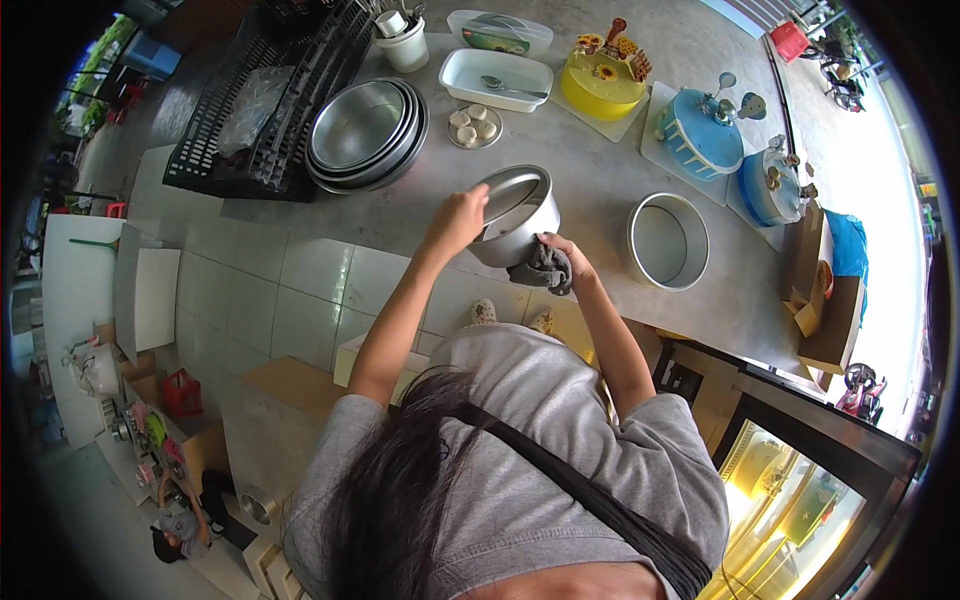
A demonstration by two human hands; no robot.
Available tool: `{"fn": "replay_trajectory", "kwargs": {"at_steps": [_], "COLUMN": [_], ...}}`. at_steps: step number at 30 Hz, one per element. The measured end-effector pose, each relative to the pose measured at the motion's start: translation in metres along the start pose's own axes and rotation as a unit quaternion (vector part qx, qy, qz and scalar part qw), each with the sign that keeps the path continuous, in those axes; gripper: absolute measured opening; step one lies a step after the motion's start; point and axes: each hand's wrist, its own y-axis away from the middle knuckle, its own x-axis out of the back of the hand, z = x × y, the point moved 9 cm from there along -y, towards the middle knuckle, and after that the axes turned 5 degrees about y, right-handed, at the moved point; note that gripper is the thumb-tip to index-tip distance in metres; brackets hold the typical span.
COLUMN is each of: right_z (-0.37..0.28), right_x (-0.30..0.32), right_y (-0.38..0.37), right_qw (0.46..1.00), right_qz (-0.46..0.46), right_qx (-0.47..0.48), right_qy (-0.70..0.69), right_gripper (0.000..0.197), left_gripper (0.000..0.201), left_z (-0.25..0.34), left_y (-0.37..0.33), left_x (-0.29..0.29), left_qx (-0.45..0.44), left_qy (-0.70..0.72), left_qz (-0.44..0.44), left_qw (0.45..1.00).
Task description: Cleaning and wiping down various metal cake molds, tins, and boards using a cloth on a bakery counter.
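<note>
A round, deep metal cake pan [535, 225] is held tilted above the near edge of the table, its mouth turned toward the upper left. My left hand [462, 222] is closed at the pan's left rim, its fingertips partly hidden inside the rim. From the right, my right hand [572, 262] grips the pan's lower side, with a bunched dark grey cloth [540, 268] under the fingers. To the right, a second round cake pan [668, 240] stands on the metal table [590, 180].
Nested metal bowls [362, 125] and a black plastic crate [275, 110] sit at left. Behind are a small plate of pale round pieces [474, 128], a white tray with a spoon [495, 80], a yellow cake [603, 85] and blue cakes [700, 130]. An open cardboard box [832, 310] stands right.
</note>
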Motion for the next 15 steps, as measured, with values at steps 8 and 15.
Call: {"fn": "replay_trajectory", "kwargs": {"at_steps": [8,15], "right_z": [-0.002,0.018], "right_x": [0.042,0.084], "right_y": [0.033,0.066], "right_qw": [0.994,0.989], "right_qz": [0.072,0.125], "right_qx": [0.072,0.067], "right_qy": [-0.026,-0.042], "right_gripper": [0.053,0.053], "left_gripper": [0.018,0.039], "left_z": [-0.015,-0.071], "left_y": [0.010,0.029], "left_x": [0.061,-0.040], "left_qx": [-0.015,-0.161], "left_qy": [-0.019,-0.179], "left_qz": [0.159,0.112], "left_qw": [0.987,0.964]}}
